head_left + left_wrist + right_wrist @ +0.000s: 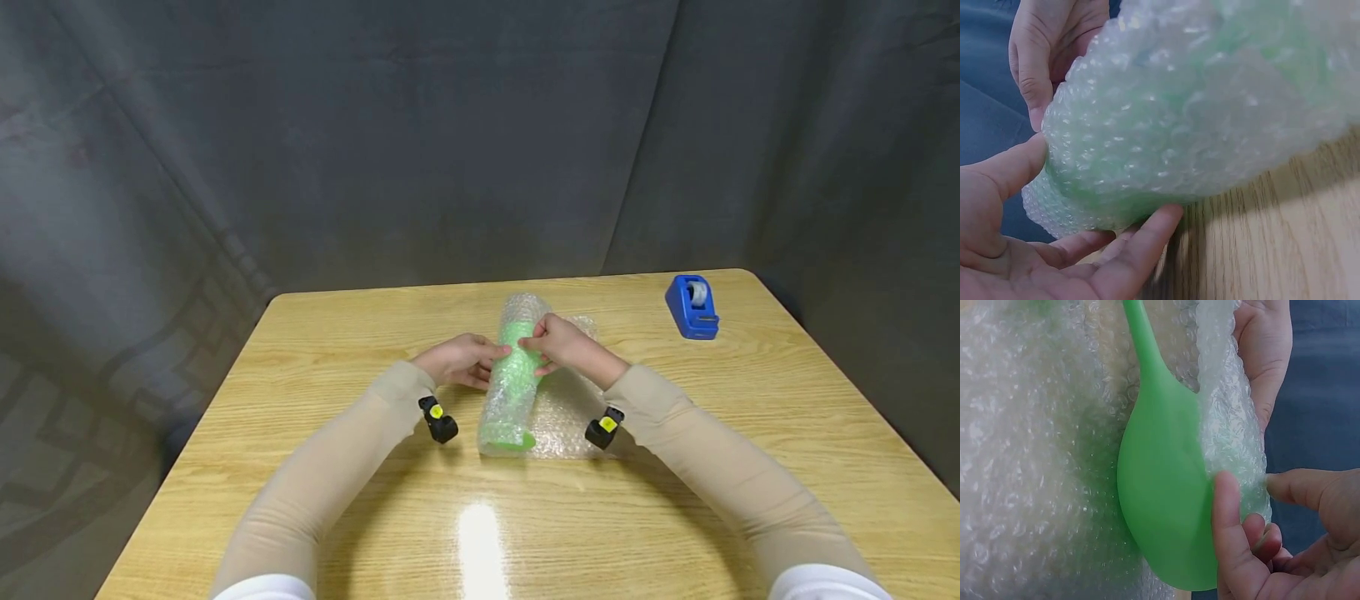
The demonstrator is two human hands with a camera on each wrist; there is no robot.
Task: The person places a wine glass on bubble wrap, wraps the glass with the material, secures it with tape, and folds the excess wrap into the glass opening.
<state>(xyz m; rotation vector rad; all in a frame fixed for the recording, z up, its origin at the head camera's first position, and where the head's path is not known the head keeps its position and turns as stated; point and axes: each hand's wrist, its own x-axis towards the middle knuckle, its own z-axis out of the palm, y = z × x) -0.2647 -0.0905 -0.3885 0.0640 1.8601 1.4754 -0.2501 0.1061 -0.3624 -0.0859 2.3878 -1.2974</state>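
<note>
A sheet of clear bubble wrap (570,421) lies on the table, its left part rolled around a green utensil. In the right wrist view the utensil (1163,475) shows a broad, rounded head narrowing to a slim handle, like a large spoon or spatula. My left hand (462,360) holds the roll from its left side, thumb above and fingers beneath, as the left wrist view shows. On the other side my right hand (567,343) pinches the wrap's folded edge between thumb and fingers, beside the green head. Bubble wrap blurs much of the utensil.
A blue tape dispenser (684,315) with a roll of tape stands at the table's back right. The wooden table (360,333) extends to both sides. Dark curtains (465,150) hang behind it. Each wrist carries a small black camera.
</note>
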